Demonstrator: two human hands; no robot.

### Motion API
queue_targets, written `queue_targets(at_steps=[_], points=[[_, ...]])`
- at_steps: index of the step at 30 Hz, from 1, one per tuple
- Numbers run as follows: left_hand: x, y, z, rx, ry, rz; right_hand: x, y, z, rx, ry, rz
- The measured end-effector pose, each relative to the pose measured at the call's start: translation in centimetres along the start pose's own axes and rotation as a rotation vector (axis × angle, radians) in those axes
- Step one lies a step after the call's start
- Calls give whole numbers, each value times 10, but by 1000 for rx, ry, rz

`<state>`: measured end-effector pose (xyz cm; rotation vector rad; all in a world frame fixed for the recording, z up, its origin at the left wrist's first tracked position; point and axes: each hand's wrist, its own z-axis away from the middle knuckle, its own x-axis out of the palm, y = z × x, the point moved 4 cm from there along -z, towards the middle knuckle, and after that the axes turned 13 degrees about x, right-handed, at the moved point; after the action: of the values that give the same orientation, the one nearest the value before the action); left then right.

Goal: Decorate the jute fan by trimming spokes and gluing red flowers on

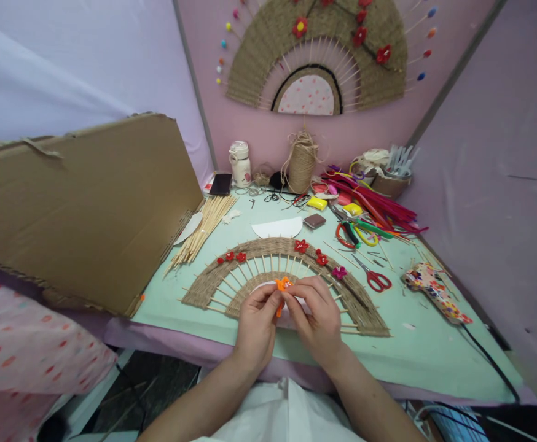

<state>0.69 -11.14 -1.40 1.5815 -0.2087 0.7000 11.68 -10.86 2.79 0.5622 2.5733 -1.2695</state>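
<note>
My left hand (257, 322) and my right hand (317, 316) meet over the near middle of the table, fingertips pinched together on a small orange pipe-cleaner flower (282, 285). Its stem hangs down between the two hands. Just behind them lies a woven jute fan (213, 282) with wooden skewer ribs. Red flowers (301, 246) and one pink flower (339, 271) sit along its arc.
A big cardboard sheet (84, 202) leans at the left beside a bundle of skewers (204, 230). Red-handled scissors (374, 279), pipe cleaners (379, 212), a twine spool (301, 164), a jar (241, 163), a phone (221, 183) and a glue gun (434, 291) crowd the back and right.
</note>
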Motion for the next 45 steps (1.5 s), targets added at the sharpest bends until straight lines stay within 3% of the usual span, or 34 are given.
queue_targets(at_steps=[4,8,16,25,29,32,34,39,45], points=[[0,3,-3,6,-21,11,-2,4,-1,55,-16,-25],[-4,1,-4,-93,-28,52,-16,9,-8,175,-3,-56],[-5,-3,1,-181,-78,100,-22,16,-19,383,-217,-209],[-4,0,1,-92,-134,-39,-18,19,-15,453,-274,-248],[-4,24,-6,210,-343,-405,-29,24,-19,487,-362,-286],[-2,41,-8,464,-566,-715,-36,25,-22,462,-521,-275],[-1,45,-7,549,-677,-830,-38,22,-24,437,-616,-259],[2,47,-1,615,-840,-952,-33,16,-25,431,-748,-188],[4,46,2,584,-903,-949,-26,18,-25,464,-830,-172]])
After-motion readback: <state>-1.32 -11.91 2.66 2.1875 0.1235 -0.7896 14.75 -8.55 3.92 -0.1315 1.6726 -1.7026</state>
